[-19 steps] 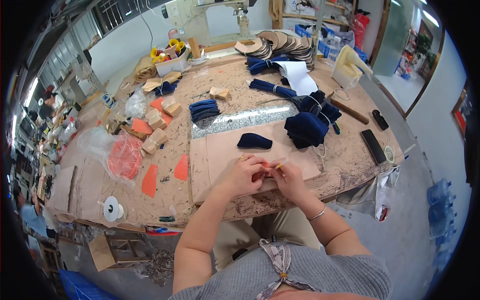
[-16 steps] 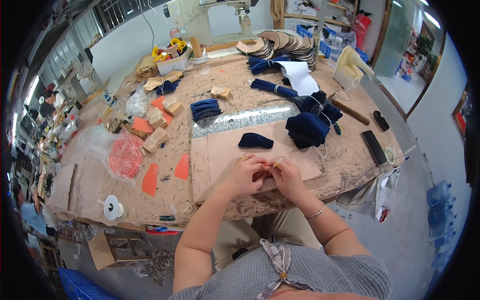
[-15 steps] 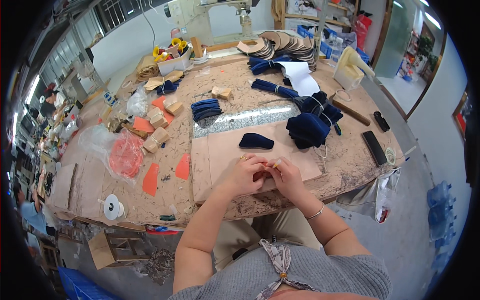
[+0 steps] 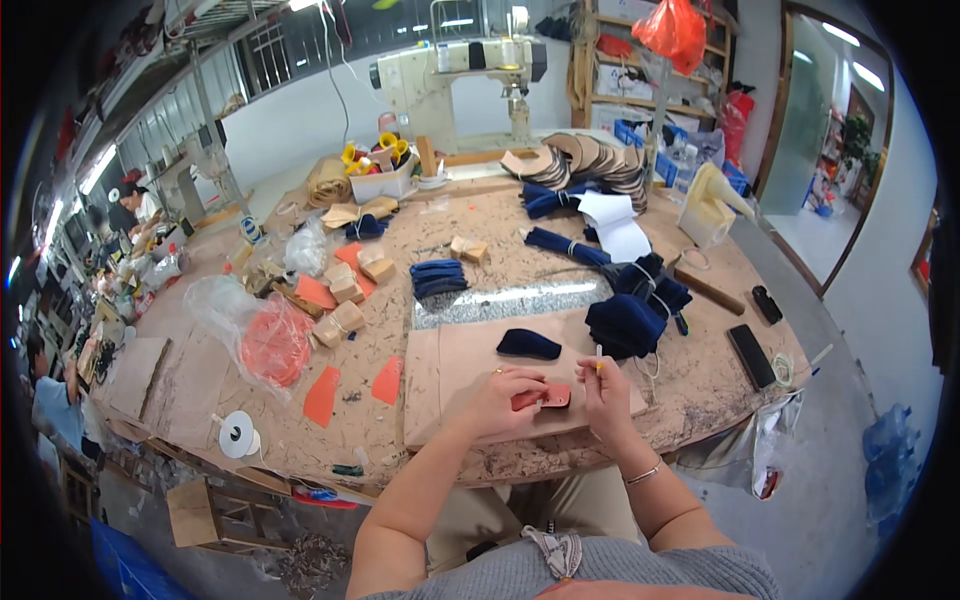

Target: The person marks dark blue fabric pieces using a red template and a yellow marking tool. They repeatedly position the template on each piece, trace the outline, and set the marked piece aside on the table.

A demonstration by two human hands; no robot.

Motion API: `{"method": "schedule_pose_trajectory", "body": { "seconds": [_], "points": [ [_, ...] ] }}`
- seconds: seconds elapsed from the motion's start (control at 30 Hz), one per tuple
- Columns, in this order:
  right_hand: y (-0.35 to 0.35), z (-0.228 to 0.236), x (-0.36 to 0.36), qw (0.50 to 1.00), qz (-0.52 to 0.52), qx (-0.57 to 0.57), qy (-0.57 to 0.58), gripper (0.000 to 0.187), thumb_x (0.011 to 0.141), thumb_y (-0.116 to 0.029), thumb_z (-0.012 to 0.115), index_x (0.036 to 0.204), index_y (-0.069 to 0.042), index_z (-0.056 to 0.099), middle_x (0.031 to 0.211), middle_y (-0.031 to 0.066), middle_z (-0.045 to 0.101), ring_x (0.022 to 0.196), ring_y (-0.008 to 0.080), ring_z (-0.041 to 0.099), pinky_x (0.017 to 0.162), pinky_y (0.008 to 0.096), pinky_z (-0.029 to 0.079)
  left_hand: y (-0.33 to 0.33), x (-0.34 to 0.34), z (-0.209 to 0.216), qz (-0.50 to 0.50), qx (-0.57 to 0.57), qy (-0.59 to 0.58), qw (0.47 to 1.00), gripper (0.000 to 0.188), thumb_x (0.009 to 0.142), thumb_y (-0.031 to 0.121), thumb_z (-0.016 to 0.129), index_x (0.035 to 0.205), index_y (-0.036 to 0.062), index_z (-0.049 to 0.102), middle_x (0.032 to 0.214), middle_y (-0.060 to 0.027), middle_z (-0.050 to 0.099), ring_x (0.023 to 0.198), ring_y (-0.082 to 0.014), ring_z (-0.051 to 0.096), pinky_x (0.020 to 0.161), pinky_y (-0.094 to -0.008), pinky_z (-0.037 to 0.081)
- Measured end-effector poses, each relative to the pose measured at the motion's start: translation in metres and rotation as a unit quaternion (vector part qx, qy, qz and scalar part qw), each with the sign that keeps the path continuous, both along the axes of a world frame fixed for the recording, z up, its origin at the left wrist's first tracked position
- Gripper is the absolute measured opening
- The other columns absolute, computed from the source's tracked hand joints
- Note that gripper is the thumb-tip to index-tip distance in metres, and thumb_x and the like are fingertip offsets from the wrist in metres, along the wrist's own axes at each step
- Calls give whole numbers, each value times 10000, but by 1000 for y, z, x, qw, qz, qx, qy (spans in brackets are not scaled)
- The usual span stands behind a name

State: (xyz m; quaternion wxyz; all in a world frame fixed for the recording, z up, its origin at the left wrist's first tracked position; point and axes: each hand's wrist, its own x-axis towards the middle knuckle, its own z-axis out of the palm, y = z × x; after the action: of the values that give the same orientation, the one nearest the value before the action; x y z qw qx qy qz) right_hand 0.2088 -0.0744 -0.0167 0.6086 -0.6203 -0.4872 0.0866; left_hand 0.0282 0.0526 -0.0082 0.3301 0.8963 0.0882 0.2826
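A small coral-red flat piece with rounded corners [image 4: 559, 396] is pinched in the left grip [image 4: 495, 402], its free end pointing toward the right grip [image 4: 605, 395], over a flat beige board [image 4: 467, 362]. The fingers of the left grip are closed on it; those of the right grip are together around a slim white rod with yellow at its lower end [image 4: 599, 358], upright and apart from the coral piece. Just beyond both grips, a navy-blue curved flat piece [image 4: 528, 344] lies on the board. Farther beyond and right of the right grip sits a tied bundle of navy-blue pieces [image 4: 628, 322]. Well left of the left grip, two flat coral-red cut pieces [image 4: 321, 396] and a round white spool [image 4: 238, 434] rest on the worn brown table [image 4: 690, 388].
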Motion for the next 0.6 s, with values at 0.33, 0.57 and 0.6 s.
{"method": "schedule_pose_trajectory", "body": {
  "seconds": [0.33,0.57,0.6],
  "points": [
    [6,15,0,964,85,-169,-188,177,815,-136,721,959,-34,702,950,153,656,932,344,597,844,429,492,13,-23,1,73,-440,-190,875,420,887,-16,583,1305,-55,550,1282,-120,614,1177,-167,579,1047,-298,418],
    [12,77,111,940,-189,-97,-265,196,764,-108,781,922,-35,691,889,129,624,878,326,573,808,445,474,17,-17,-7,52,-463,-237,852,413,893,2,573,1304,-38,559,1282,-106,617,1175,-153,566,1027,-287,423],
    [12,70,108,903,-282,-49,-319,255,753,-141,797,964,-55,684,926,114,622,928,339,556,830,442,461,16,-17,-9,45,-472,-247,845,407,896,10,574,1301,-32,563,1274,-99,620,1164,-145,568,1013,-279,427]
  ]
}}
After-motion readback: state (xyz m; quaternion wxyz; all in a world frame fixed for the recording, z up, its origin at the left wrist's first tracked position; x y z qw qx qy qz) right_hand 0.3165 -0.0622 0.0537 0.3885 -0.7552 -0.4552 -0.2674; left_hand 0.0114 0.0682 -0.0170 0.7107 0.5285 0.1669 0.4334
